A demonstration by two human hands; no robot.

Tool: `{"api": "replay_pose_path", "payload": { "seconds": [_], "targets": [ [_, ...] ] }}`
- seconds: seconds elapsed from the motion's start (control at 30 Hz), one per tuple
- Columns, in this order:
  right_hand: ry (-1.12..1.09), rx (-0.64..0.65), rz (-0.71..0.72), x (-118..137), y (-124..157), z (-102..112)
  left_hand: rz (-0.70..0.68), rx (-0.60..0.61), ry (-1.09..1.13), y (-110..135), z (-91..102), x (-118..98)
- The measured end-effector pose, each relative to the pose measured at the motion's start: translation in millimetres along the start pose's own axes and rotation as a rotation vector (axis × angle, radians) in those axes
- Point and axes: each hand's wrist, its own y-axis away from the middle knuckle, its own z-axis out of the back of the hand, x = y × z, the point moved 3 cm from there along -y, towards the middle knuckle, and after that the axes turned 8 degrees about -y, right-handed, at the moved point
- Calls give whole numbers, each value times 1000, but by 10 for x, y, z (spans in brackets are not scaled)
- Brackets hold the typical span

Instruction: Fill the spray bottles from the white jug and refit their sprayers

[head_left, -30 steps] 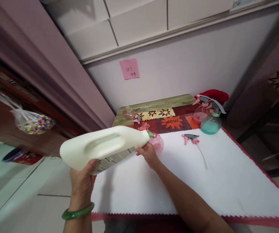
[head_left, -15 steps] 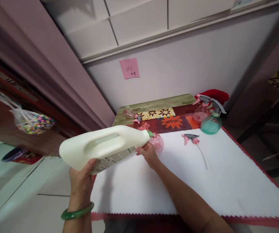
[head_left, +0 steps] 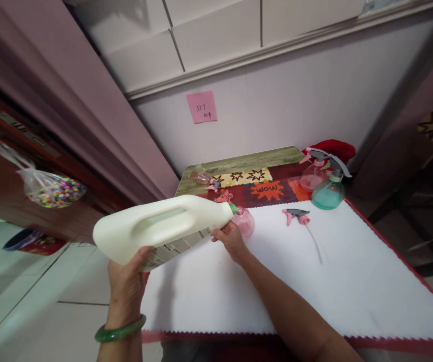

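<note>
A large cream plastic jug (head_left: 164, 226) lies tipped on its side in the air, its green-ringed mouth against the top of a small pink bottle (head_left: 244, 221) standing on the white cloth (head_left: 333, 281). My left hand (head_left: 128, 284), a green bangle on its wrist, is closed under the jug's base. My right hand (head_left: 231, 239) grips the pink bottle at its near side, just under the jug's neck. A loose pink and grey spray head (head_left: 297, 216) with its tube lies on the cloth to the right.
A pink spray bottle (head_left: 312, 176) and a teal spray bottle (head_left: 327, 191) stand at the table's back right before a red item (head_left: 339, 148). More small pink pieces lie on the patterned mat (head_left: 265, 190). A bag of coloured beads (head_left: 52, 190) hangs at left.
</note>
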Motion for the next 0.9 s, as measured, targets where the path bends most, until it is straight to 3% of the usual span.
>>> {"api": "replay_pose_path", "payload": {
  "seconds": [0.9],
  "targets": [
    [7,23,20,-27,-29,23,20,-16,-38,6,5,-1]
  ]
}}
